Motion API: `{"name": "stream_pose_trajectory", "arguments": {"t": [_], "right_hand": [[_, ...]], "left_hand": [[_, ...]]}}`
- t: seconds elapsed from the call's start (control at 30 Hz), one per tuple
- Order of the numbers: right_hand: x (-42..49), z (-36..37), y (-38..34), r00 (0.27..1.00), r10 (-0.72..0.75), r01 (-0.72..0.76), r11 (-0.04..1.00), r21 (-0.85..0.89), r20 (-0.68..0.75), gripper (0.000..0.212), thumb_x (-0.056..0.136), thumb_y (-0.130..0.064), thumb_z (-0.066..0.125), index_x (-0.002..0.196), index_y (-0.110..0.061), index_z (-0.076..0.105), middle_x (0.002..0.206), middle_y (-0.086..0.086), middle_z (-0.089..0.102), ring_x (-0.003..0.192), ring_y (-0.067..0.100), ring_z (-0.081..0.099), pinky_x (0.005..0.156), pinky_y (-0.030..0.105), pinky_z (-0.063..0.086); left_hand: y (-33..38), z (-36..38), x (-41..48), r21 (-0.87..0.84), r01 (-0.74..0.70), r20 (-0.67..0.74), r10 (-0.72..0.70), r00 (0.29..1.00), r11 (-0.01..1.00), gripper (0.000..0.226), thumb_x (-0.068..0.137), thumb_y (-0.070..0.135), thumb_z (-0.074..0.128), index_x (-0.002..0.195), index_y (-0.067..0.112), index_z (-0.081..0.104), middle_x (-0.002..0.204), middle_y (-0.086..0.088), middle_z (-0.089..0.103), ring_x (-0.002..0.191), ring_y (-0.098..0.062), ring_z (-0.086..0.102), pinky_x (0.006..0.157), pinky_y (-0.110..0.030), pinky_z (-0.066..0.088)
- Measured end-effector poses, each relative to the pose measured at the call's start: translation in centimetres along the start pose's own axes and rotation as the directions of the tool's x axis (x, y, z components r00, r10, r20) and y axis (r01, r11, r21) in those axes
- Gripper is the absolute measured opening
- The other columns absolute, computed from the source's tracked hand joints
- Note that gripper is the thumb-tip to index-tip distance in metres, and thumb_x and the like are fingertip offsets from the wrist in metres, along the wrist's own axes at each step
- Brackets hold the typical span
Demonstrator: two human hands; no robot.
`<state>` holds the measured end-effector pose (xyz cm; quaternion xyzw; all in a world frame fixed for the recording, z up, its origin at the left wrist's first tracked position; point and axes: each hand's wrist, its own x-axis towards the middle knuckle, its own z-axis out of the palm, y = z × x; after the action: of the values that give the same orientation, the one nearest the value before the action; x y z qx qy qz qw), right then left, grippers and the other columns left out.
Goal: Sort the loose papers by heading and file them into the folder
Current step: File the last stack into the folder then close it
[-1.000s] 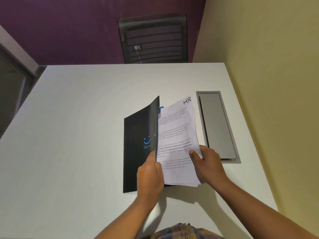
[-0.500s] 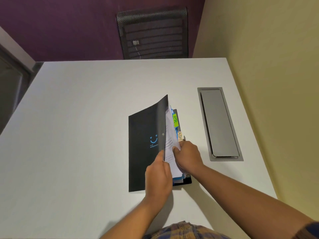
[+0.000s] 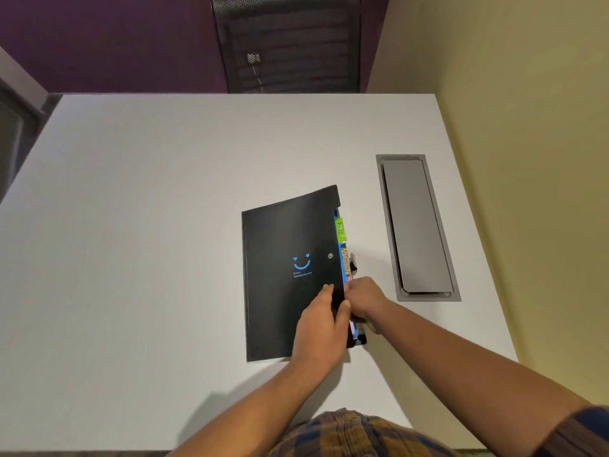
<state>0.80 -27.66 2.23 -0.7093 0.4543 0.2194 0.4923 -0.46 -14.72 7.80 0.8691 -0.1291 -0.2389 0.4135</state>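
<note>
One black folder point(image 3: 290, 275) centre-right of frame, lying long-axis top to bottom, tabbed opening facing right. Pinched at its lower right cover edge by the left hand point(image 3: 321, 328) — met at that opening by the right hand point(image 3: 365, 298), nearer, grasp impossible to tell. Resting on white table point(image 3: 148, 225).

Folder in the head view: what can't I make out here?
Head view only:
Filed papers: hidden under the folder cover.
Right hand fingers: tucked behind the cover edge and left hand; grip unclear.
Lower tabs: covered by both hands; green tab lettering blurred.
Print under the smiley logo: too small.
</note>
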Motion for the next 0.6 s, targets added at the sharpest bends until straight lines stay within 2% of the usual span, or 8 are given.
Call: {"name": "stream_pose_trajectory", "arguments": {"t": [0.07, 0.13, 0.2, 0.23, 0.33, 0.43, 0.53, 0.6], "right_hand": [[-0.1, -0.9, 1.1, 1.000, 0.020, -0.021, 0.997, 0.068, 0.013, 0.011, 0.087, -0.006, 0.054, 0.084, -0.002, 0.064, 0.075, 0.018, 0.063, 0.062, 0.028, 0.060, 0.058, 0.032, 0.051], [-0.2, -1.8, 2.0, 0.999, 0.029, -0.033, 0.993, 0.114, 0.032, 0.012, 0.080, 0.001, 0.056, 0.071, 0.000, 0.064, 0.060, 0.020, 0.059, 0.048, 0.024, 0.052, 0.056, 0.031, 0.046], [-0.1, -2.6, 2.8, 0.999, 0.036, -0.042, 0.985, 0.166, 0.041, 0.014, 0.079, 0.006, 0.055, 0.071, 0.002, 0.065, 0.060, 0.022, 0.058, 0.050, 0.025, 0.050, 0.059, 0.033, 0.046], [-0.1, -2.9, 3.1, 0.999, 0.034, -0.040, 0.983, 0.180, 0.037, 0.015, 0.079, 0.007, 0.054, 0.071, 0.003, 0.067, 0.062, 0.023, 0.059, 0.053, 0.025, 0.050, 0.060, 0.034, 0.047], [0.5, -3.8, 3.5, 0.999, 0.010, -0.004, 0.984, 0.177, -0.032, 0.018, 0.080, 0.005, 0.055, 0.069, 0.004, 0.068, 0.063, 0.021, 0.063, 0.056, 0.025, 0.054, 0.063, 0.034, 0.050], [1.5, -4.5, 3.4, 0.992, -0.036, 0.059, 0.979, 0.196, -0.117, 0.023, 0.083, 0.002, 0.057, 0.065, -0.003, 0.070, 0.064, 0.017, 0.066, 0.056, 0.023, 0.057, 0.061, 0.034, 0.051], [2.7, -5.0, 2.9, 0.983, -0.059, 0.097, 0.971, 0.219, -0.171, 0.023, 0.086, -0.003, 0.059, 0.066, -0.006, 0.072, 0.067, 0.015, 0.069, 0.062, 0.024, 0.061, 0.067, 0.037, 0.055], [3.4, -5.2, 2.3, 0.976, -0.081, 0.124, 0.970, 0.207, -0.204, 0.021, 0.087, -0.006, 0.061, 0.071, -0.007, 0.074, 0.073, 0.016, 0.072, 0.064, 0.023, 0.063, 0.071, 0.040, 0.058]], "left_hand": [[-1.2, -0.3, 0.6, 0.065, -0.003, -0.002, 0.003, 1.000, 0.998, 0.053, 0.097, 0.035, 0.053, 0.144, 0.013, 0.043, 0.140, -0.001, 0.055, 0.128, -0.016, 0.052, 0.106, -0.026, 0.040], [-2.6, -1.0, 1.4, 0.113, -0.020, -0.019, 0.023, 1.000, 0.993, 0.050, 0.094, 0.037, 0.058, 0.138, 0.015, 0.049, 0.139, 0.001, 0.056, 0.128, -0.017, 0.051, 0.103, -0.028, 0.042], [-4.2, -1.9, 2.6, 0.183, -0.041, -0.026, 0.046, 0.999, 0.982, 0.050, 0.091, 0.038, 0.062, 0.134, 0.016, 0.050, 0.134, 0.001, 0.057, 0.124, -0.019, 0.053, 0.097, -0.029, 0.043], [-5.2, -2.5, 3.3, 0.232, -0.036, -0.021, 0.042, 0.999, 0.972, 0.055, 0.089, 0.039, 0.064, 0.136, 0.015, 0.048, 0.139, -0.001, 0.053, 0.129, -0.020, 0.050, 0.100, -0.031, 0.041], [-7.8, -4.2, 5.2, 0.387, 0.001, 0.005, -0.003, 1.000, 0.922, 0.088, 0.078, 0.051, 0.073, 0.148, 0.012, 0.034, 0.159, -0.007, 0.029, 0.147, -0.024, 0.024, 0.117, -0.037, 0.028], [-9.8, -5.0, 6.6, 0.520, -0.016, 0.100, -0.042, 0.994, 0.854, 0.120, 0.065, 0.066, 0.074, 0.155, 0.015, 0.013, 0.164, -0.009, 0.005, 0.151, -0.028, 0.003, 0.122, -0.044, 0.015], [-11.3, -4.6, 7.3, 0.611, -0.059, 0.227, -0.103, 0.968, 0.790, 0.134, 0.061, 0.073, 0.071, 0.155, 0.017, -0.006, 0.162, -0.010, -0.017, 0.150, -0.030, -0.014, 0.121, -0.048, 0.002], [-11.8, -4.0, 7.6, 0.652, -0.076, 0.254, -0.123, 0.959, 0.754, 0.136, 0.062, 0.076, 0.069, 0.154, 0.017, -0.014, 0.160, -0.011, -0.025, 0.147, -0.033, -0.021, 0.119, -0.049, -0.004]]}}
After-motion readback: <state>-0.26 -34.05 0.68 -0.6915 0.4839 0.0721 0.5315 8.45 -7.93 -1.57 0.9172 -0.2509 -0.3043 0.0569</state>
